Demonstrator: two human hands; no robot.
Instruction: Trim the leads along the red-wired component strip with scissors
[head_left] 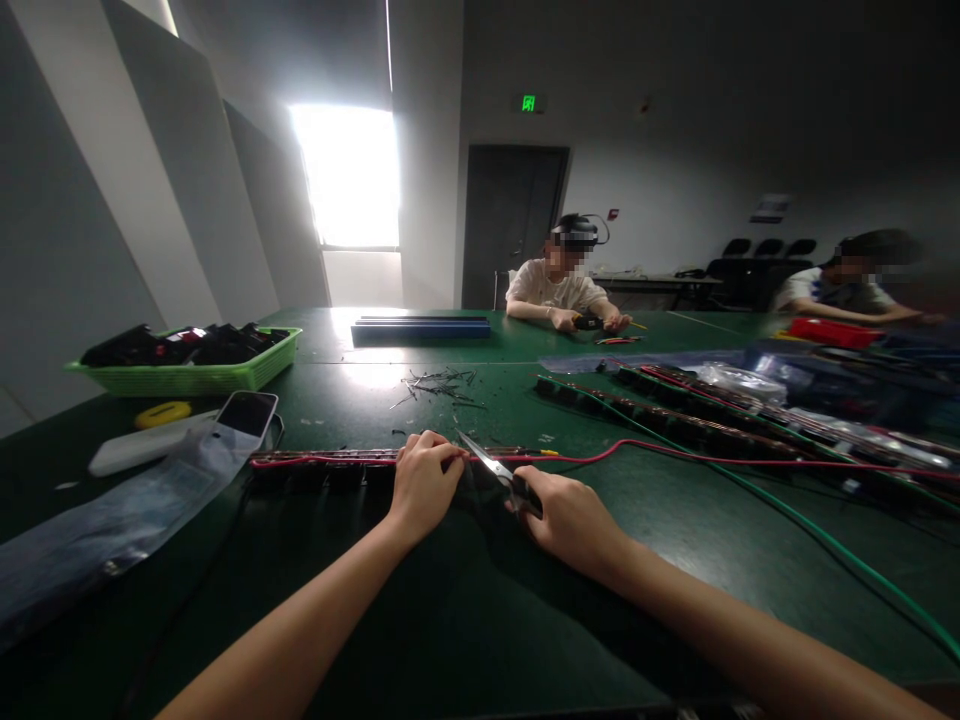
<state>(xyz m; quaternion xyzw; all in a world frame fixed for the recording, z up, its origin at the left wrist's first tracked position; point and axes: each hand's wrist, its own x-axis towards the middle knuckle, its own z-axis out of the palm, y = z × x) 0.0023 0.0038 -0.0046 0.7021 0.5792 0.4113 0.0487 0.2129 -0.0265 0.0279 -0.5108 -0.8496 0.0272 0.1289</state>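
Note:
Close to the middle of the view, my left hand [427,482] pinches a red wire [585,459] that lies along a long dark strip of electronic parts [322,470]. My fingertips cover part of the strip. My right hand [571,515] grips a pair of scissors [491,464] by the dark handles. The blades point up and left, their tips just right of my left fingertips and beside the wire. Whether the blades touch the wire, I cannot tell. A short yellow-tipped piece [550,453] shows beyond the scissors.
Cut black scraps [439,385] lie beyond my hands. At left are a green basket [180,375] of black parts, a phone [247,415] and a plastic bag [142,510]. More strips [660,415] and a green wire [817,530] lie right. Two people sit across the table.

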